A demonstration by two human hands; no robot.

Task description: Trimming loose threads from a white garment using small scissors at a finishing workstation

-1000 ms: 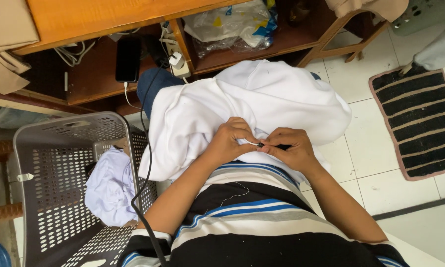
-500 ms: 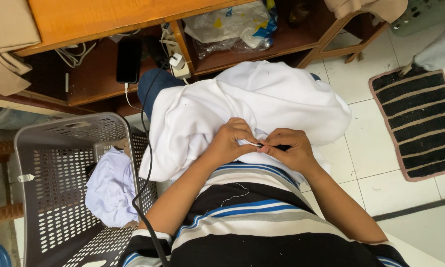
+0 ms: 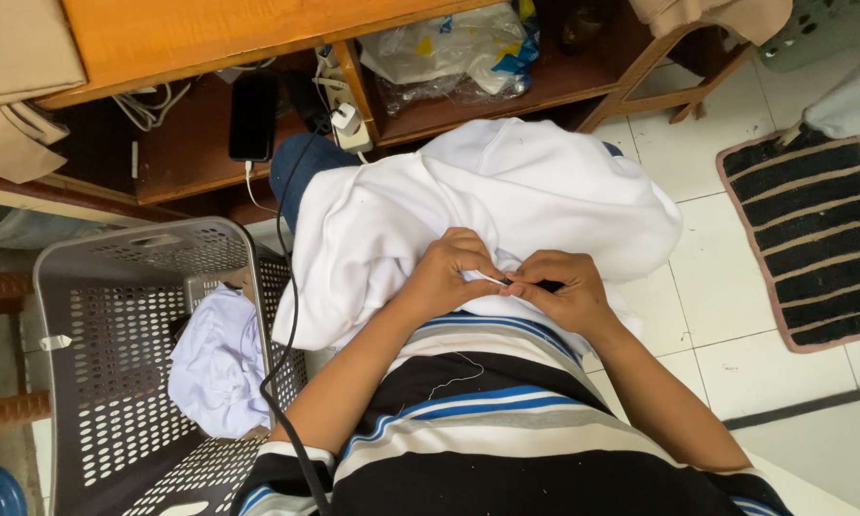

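Note:
A white garment [image 3: 506, 201] is heaped over my lap. At its near edge my left hand [image 3: 449, 275] pinches a fold of the cloth. My right hand [image 3: 562, 287] holds a small dark slim tool [image 3: 544, 285] whose thin pale tip reaches the fabric between the two hands. A loose white thread [image 3: 454, 375] lies on my striped shirt below them.
A grey perforated laundry basket [image 3: 95, 382] stands at the left with a white cloth [image 3: 217, 363] inside. A black cable [image 3: 291, 315] runs past it. A wooden shelf [image 3: 258, 105] ahead holds a phone [image 3: 254, 117], chargers and plastic bags. A striped mat [image 3: 812, 239] lies on tiles at right.

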